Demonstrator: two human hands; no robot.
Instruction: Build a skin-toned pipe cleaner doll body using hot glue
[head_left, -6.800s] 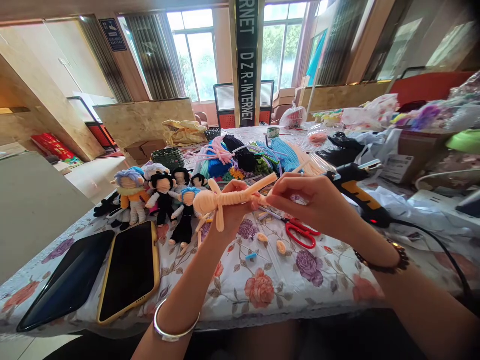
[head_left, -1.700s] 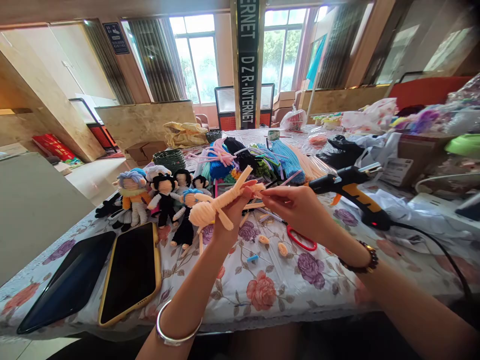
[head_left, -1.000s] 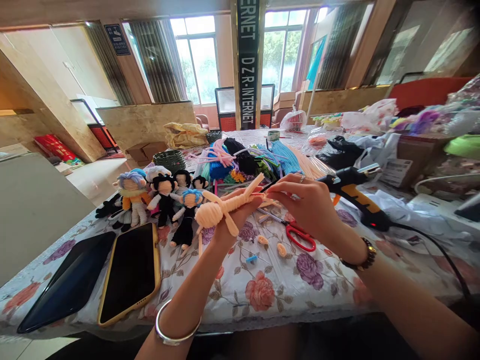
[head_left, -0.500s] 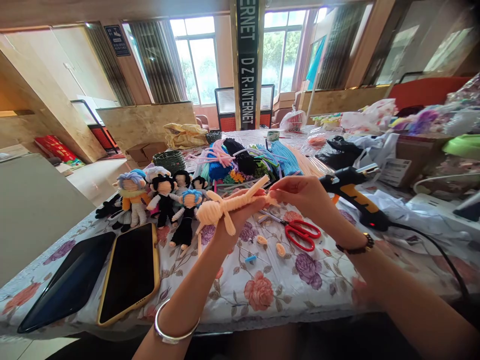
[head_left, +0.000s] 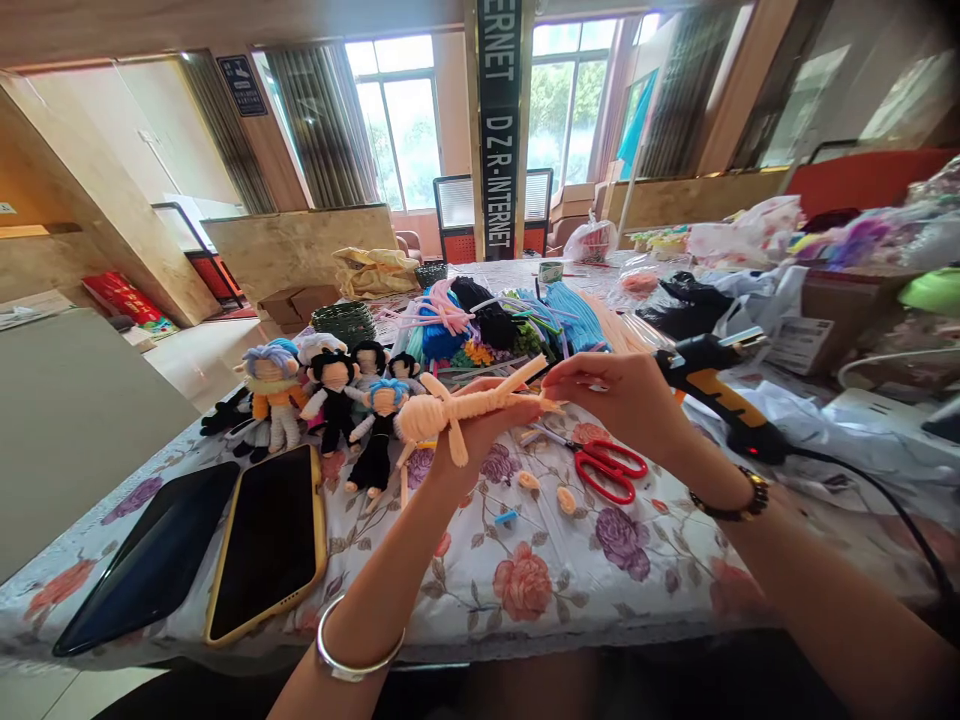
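Note:
A peach-coloured doll body (head_left: 425,418), wound from pipe cleaners, lies across my left hand (head_left: 480,425), its round head to the left and its limbs sticking out. The left fingers are closed around its torso. My right hand (head_left: 600,385) pinches at the doll's leg end on the right; the fingertips partly hide what they hold there. Below the hands, red-handled scissors (head_left: 611,470) lie on the flowered tablecloth (head_left: 465,600). Two small peach pieces (head_left: 566,500) and a short blue bit (head_left: 507,517) lie beside them.
Finished dolls (head_left: 330,385) stand at the left, behind a yellow-cased tablet (head_left: 268,545) and a dark panel (head_left: 150,560). Bundles of coloured pipe cleaners (head_left: 487,315) lie behind my hands. At the right is a glue gun (head_left: 720,390) with a cord, near plastic bags (head_left: 817,430).
The whole view has shifted slightly to the right. My right hand has turned a little at the doll's leg end; my left hand keeps its hold.

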